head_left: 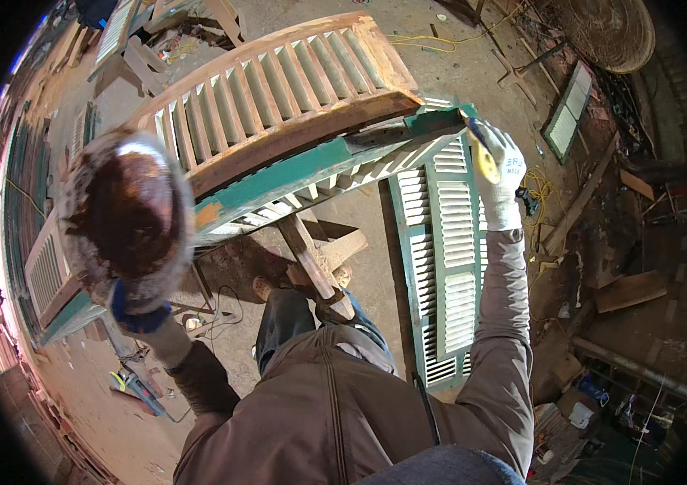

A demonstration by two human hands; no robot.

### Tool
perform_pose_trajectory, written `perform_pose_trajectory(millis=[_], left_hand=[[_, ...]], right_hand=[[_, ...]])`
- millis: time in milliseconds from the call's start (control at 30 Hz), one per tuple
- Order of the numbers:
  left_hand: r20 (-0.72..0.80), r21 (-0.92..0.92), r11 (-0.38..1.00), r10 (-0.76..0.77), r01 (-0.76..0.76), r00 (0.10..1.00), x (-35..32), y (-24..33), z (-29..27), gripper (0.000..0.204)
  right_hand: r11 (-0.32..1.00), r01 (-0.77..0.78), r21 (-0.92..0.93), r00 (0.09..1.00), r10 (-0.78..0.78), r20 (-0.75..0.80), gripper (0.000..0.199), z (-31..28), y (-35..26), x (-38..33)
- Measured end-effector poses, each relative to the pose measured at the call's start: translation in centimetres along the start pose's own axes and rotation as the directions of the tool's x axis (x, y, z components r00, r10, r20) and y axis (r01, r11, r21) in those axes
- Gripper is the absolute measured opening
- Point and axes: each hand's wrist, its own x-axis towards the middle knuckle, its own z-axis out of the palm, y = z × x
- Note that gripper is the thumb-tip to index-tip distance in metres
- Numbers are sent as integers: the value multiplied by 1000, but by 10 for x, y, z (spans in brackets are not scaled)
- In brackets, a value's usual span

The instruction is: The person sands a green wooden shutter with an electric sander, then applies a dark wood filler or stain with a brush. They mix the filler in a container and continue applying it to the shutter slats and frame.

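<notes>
The long louvred wooden shutter with green paint partly stripped to bare wood (295,121) lies across a rough timber trestle (315,263). At its far right corner, the right hand (497,174), in a white work glove, is closed around a yellow-handled tool (485,158) that touches the green frame edge. Near the shutter's left end and raised above it, the left hand (145,319), in a blue glove, grips the underside of a round, rust-brown bristled disc (129,214); a second green louvred shutter (440,267) lies on the floor below the first shutter's right end.
</notes>
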Motion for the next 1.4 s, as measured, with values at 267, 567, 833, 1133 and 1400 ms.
perform_pose_trajectory(millis=[267, 567, 833, 1133, 1400], left_hand=[[3, 444, 881, 183, -165, 983, 114, -99, -145, 44], [-70, 168, 981, 105, -92, 992, 132, -134, -164, 34], [-47, 284, 951, 139, -120, 989, 128, -132, -145, 35], [-72, 62, 997, -34, 38, 997, 141, -152, -183, 37], [-99, 45, 994, -97, 102, 990, 137, -131, -152, 39]], right_hand=[[989, 45, 141, 999, -45, 1, 29, 6, -4, -1], [995, 87, -39, 993, -83, 86, 37, 7, -15, 1], [943, -326, 61, 940, 330, -87, 21, 6, 6, 7], [929, -365, 63, 931, 365, 20, 24, 15, -21, 12], [987, -101, -126, 990, 87, -112, 20, 26, 10, 11]])
